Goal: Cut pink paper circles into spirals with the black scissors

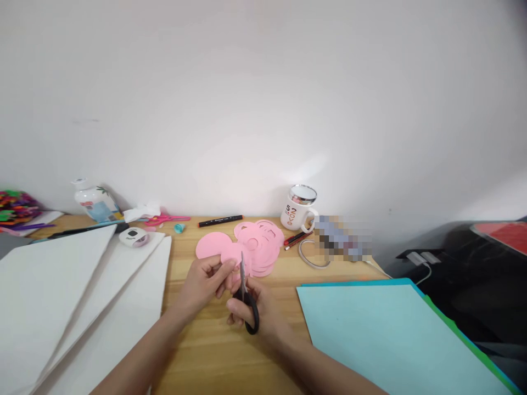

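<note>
My left hand (211,278) pinches a round piece of pink paper (231,253) at its lower edge. Black-handled scissors (250,314) are in my right hand (257,310), its fingers wrapped round the handles. The blades point up and away, right beside the held paper; whether they touch it I cannot tell. Just beyond both hands lies a loose pile of pink paper rounds and cut rings (263,244). A larger pink circle (212,243) lies to the left of that pile, partly behind the held piece.
White boards (49,285) cover the left side, a white device (134,236) on them. Blue sheets (382,329) lie at the right. Along the wall stand a bottle (96,202) and a mug (296,211), with a black marker (221,221) and pink scissors (167,219).
</note>
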The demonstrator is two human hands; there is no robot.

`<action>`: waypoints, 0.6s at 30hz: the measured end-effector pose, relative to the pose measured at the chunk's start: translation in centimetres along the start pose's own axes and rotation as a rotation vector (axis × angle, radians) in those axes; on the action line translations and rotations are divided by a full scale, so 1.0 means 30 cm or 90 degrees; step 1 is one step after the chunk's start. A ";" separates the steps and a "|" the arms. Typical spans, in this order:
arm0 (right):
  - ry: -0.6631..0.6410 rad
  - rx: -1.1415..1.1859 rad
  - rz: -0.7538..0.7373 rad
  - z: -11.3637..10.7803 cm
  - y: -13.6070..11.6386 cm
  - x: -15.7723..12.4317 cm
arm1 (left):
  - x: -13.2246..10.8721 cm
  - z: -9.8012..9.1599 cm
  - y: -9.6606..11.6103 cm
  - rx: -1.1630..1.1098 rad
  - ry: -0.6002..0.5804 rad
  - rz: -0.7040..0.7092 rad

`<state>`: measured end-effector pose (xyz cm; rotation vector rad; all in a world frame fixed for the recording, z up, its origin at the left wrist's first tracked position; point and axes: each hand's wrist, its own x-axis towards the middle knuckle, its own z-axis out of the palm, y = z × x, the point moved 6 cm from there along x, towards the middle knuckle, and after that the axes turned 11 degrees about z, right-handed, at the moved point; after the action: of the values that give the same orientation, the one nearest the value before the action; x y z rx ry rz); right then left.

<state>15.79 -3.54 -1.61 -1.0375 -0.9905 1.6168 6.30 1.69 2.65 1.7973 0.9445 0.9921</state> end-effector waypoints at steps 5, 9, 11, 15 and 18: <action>-0.010 -0.017 -0.015 0.002 -0.022 -0.002 | 0.003 0.003 0.006 -0.043 -0.018 -0.022; -0.012 -0.030 -0.047 -0.006 -0.051 -0.001 | 0.000 0.009 0.015 -0.073 -0.047 -0.028; -0.016 -0.047 -0.048 -0.006 -0.060 -0.001 | -0.002 0.008 0.014 -0.077 -0.047 -0.032; -0.012 -0.054 -0.027 -0.005 -0.063 -0.006 | -0.003 0.004 0.011 -0.063 -0.037 -0.024; 0.000 -0.051 -0.005 -0.007 -0.052 -0.007 | 0.000 -0.002 0.014 -0.053 -0.018 -0.019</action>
<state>16.45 -3.35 -0.19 -1.0857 -1.0646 1.5809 6.33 1.55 3.05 1.7197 0.8976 0.9714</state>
